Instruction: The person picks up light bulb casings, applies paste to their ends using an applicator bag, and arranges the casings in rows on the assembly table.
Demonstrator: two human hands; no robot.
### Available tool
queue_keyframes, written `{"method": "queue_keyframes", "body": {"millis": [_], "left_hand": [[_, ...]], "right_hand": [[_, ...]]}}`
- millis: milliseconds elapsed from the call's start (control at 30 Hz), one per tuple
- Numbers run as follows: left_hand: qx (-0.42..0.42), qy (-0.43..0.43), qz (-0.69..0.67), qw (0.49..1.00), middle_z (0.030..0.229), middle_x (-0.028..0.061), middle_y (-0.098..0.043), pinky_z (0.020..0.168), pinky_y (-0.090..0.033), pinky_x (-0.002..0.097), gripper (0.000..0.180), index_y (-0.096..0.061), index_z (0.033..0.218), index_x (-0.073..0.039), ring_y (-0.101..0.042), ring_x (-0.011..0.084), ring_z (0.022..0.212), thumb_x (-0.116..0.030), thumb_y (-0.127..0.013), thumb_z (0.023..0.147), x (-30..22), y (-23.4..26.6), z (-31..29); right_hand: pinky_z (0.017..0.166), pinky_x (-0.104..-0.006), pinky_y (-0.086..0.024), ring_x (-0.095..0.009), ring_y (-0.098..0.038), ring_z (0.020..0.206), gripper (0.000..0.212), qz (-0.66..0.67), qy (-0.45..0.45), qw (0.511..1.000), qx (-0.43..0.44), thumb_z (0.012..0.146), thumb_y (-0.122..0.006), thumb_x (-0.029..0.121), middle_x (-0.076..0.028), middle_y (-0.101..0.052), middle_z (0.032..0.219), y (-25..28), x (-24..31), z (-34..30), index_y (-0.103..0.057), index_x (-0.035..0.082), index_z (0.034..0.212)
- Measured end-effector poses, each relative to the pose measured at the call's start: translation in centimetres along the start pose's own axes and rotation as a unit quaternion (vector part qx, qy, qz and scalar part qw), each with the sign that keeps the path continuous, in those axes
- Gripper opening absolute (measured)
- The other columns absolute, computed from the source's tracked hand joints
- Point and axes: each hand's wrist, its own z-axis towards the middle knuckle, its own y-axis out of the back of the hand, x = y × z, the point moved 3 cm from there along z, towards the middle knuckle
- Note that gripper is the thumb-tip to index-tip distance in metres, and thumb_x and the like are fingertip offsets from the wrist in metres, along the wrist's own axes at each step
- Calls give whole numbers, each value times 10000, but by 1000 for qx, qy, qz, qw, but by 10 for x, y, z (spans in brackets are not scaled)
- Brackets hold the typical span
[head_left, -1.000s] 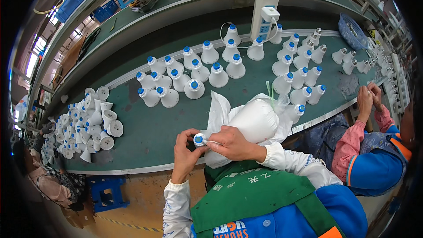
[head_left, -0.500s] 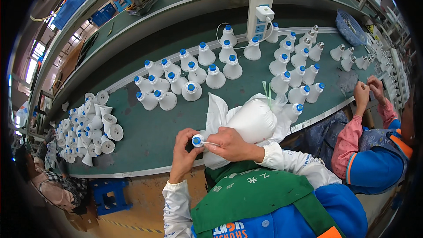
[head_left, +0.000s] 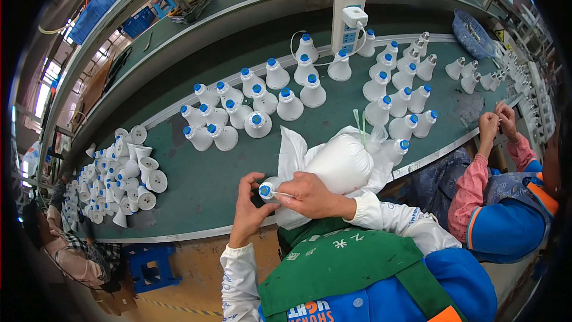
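Observation:
A white cone-shaped lamp housing with a blue cap [head_left: 266, 190] stands at the near table edge in front of me. My left hand [head_left: 245, 209] curves round its left side, thumb and forefinger against it. Pinched in my right hand [head_left: 313, 195] is a thin white stick-like piece [head_left: 285, 194], its tip reaching the blue cap. I cannot make out whether it is a wire or a tool. Just beyond my right hand lies a full white plastic bag [head_left: 342, 164] with green ties on top, resting on a crumpled white sheet.
Several upright blue-capped housings [head_left: 290, 106] stand in rows across the green table [head_left: 196, 185]. At left lies a heap of uncapped white housings [head_left: 119, 179]. A power strip [head_left: 348, 18] and blue basket [head_left: 473, 34] are at the back. Co-worker's hands [head_left: 497, 122] work at right; another person sits far left.
The blue cap has tilted or shifted slightly left, and the left forefinger has lifted a little. The right hand keeps its pinch in almost the same place.

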Motion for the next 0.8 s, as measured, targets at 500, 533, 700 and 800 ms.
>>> {"method": "queue_keyframes", "body": {"millis": [500,533,700,800], "left_hand": [[4,18,-65,998,1207,63,-456,884,-378,325,533,-537,1127,-82,-455,204,1061,-51,-724,629,21,3,3],[22,-15,-42,999,1198,57,-461,868,-379,319,559,-528,1145,-92,-457,198,1047,-56,-730,624,21,5,3],[7,-2,-44,999,1189,56,-476,885,-380,323,536,-547,1135,-94,-463,206,1055,-46,-720,630,4,0,1],[-9,16,-39,999,1195,71,-472,928,-371,338,574,-545,1170,-94,-455,221,1071,-42,-716,624,20,3,0]], "right_hand": [[541,-411,-368,-300,-456,544,176,15,-1,1000,3,825,-563,227,-90,-534,595,-2,-2,0,-548,90,714],[542,-411,-368,-301,-457,545,177,12,-3,1000,4,825,-563,228,-90,-535,595,-1,-1,0,-548,90,715],[542,-412,-369,-305,-460,548,185,3,-18,1000,-1,824,-563,231,-93,-538,596,-1,-2,0,-547,87,709],[539,-414,-368,-310,-460,548,192,12,1,1000,-3,822,-567,234,-95,-543,599,-2,-2,0,-545,86,703]]}}
